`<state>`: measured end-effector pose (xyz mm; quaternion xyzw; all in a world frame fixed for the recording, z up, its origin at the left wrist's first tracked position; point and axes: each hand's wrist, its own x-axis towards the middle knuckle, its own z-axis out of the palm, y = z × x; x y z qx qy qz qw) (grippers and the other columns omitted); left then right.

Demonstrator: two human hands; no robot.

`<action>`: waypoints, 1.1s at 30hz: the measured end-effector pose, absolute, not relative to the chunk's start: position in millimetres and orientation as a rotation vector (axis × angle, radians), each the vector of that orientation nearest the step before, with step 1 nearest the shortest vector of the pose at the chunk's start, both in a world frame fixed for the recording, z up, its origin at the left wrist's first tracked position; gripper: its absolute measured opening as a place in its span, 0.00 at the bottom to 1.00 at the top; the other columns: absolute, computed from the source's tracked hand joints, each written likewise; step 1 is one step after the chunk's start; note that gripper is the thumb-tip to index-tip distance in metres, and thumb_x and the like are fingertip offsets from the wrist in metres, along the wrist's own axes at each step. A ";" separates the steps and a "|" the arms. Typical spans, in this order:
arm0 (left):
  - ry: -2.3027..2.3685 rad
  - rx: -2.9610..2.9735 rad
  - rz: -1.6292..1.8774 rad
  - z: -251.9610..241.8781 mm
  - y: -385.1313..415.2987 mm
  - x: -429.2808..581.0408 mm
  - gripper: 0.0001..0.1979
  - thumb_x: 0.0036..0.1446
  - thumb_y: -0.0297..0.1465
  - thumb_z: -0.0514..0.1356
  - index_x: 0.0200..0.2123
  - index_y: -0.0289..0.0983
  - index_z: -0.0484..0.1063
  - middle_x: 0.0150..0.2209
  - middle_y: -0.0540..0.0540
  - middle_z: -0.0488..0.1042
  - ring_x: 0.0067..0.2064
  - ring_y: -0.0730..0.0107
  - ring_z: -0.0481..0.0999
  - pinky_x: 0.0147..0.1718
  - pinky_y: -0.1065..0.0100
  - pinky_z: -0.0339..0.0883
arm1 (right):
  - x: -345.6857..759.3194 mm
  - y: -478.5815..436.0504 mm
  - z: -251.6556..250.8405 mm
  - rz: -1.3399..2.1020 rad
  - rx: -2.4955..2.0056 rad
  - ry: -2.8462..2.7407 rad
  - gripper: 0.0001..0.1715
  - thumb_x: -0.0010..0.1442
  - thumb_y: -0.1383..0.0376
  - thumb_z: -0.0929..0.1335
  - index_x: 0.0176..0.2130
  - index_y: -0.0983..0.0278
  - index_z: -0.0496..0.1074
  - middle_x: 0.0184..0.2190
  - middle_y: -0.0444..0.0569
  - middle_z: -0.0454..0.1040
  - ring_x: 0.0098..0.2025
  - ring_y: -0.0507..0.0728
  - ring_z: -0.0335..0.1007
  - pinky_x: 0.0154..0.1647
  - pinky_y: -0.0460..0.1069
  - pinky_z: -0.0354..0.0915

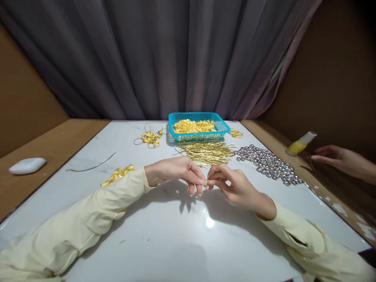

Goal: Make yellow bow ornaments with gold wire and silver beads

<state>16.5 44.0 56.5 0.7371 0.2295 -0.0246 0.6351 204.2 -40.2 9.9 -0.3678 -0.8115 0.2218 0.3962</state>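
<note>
Cream sleeves (pixel 96 215) lead to our left hand (pixel 184 171) and right hand (pixel 233 186), fingertips pinched together on what seems a tiny yellow piece (pixel 206 181) at our twelve o'clock, which a slack grip could drop among the gold wires (pixel 208 152) just beyond.

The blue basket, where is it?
In the head view, the basket stands at the far end of the table, near the middle, behind the gold wires.
</note>
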 end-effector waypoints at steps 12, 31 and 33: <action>0.496 1.675 -0.065 52.8 46.8 16.4 0.08 0.52 0.32 0.59 0.32 0.37 0.77 0.27 0.48 0.76 0.25 0.75 0.72 0.30 0.71 0.63 | 205.3 -39.7 9.5 0.529 -0.921 -2.065 0.09 0.56 0.76 0.59 0.36 0.65 0.62 0.26 0.46 0.72 0.26 0.51 0.71 0.26 0.45 0.65; 0.584 1.594 -0.094 52.6 42.5 20.4 0.05 0.50 0.29 0.60 0.29 0.34 0.76 0.26 0.49 0.77 0.23 0.77 0.72 0.29 0.72 0.63 | 211.2 -40.7 3.9 0.201 -1.029 -2.340 0.12 0.55 0.77 0.59 0.39 0.65 0.61 0.28 0.46 0.73 0.26 0.51 0.68 0.24 0.44 0.58; 0.609 1.575 -0.116 52.5 42.3 21.4 0.05 0.50 0.28 0.60 0.28 0.34 0.76 0.25 0.49 0.77 0.22 0.77 0.72 0.28 0.72 0.63 | 211.5 -42.3 4.8 0.063 -1.054 -2.410 0.13 0.54 0.78 0.59 0.39 0.65 0.61 0.27 0.45 0.73 0.23 0.51 0.67 0.22 0.45 0.55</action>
